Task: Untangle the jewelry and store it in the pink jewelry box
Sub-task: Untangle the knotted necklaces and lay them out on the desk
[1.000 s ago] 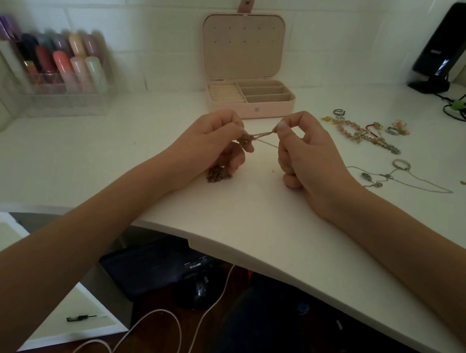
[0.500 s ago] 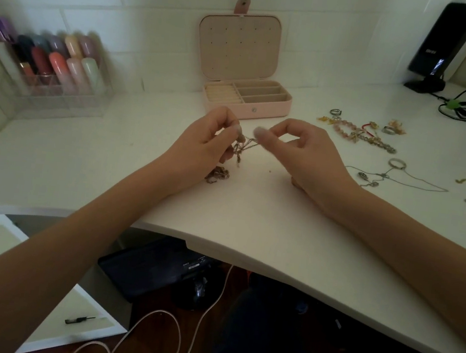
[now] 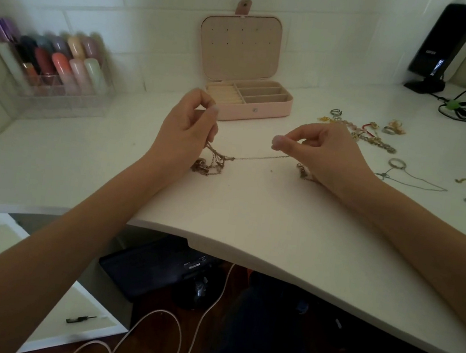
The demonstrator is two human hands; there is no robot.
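Near the middle of the frame, the left hand (image 3: 186, 129) pinches one end of a thin tarnished metal chain (image 3: 257, 158), its grip closed between thumb and forefinger, while a knotted clump of the same brownish chain (image 3: 209, 164) rests on the white counter (image 3: 250, 216) just below it. The right hand (image 3: 325, 152) has its own grip closed on the other stretch of chain, so a single strand runs fairly taut between the two hands; what lies under its palm looks like more links, though the view there is too dim to be sure. The open pink jewelry box (image 3: 256, 107) with its divided tray sits behind the hands, against the wall.

The step in hand seems to be drawing one strand free of the knot. Doing it well likely means keeping the pull gentle and low to the counter, letting the clump loosen rather than cinch, and stopping to tease loops apart if the strand resists.
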